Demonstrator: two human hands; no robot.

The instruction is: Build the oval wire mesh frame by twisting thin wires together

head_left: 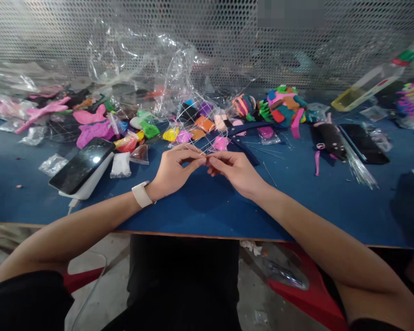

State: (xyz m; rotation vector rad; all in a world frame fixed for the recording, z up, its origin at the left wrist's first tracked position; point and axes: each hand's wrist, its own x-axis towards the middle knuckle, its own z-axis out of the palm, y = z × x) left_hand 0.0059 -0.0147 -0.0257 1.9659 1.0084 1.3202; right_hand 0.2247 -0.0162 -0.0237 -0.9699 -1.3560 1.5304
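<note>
My left hand (pixel 175 170) and my right hand (pixel 235 172) meet over the near middle of the blue table (pixel 193 209). Thumb and fingertips of each are pinched together, almost touching. Thin pale wires rise from the fingers of my left hand. Whatever small piece sits between the fingertips is mostly hidden. Just beyond the hands are a pink clay packet (pixel 221 143), an orange packet (pixel 204 123) and a yellow clay lump (pixel 170 134). Dark-handled pliers (pixel 244 149) lie beyond my right hand.
At left a black phone (pixel 83 165) rests on a white object beside a white packet (pixel 120 165). Further right are a multicoloured clay piece (pixel 285 106), a wire bundle (pixel 360 170) and a bottle with yellow liquid (pixel 369 87). Perforated metal (pixel 227 41) stands behind.
</note>
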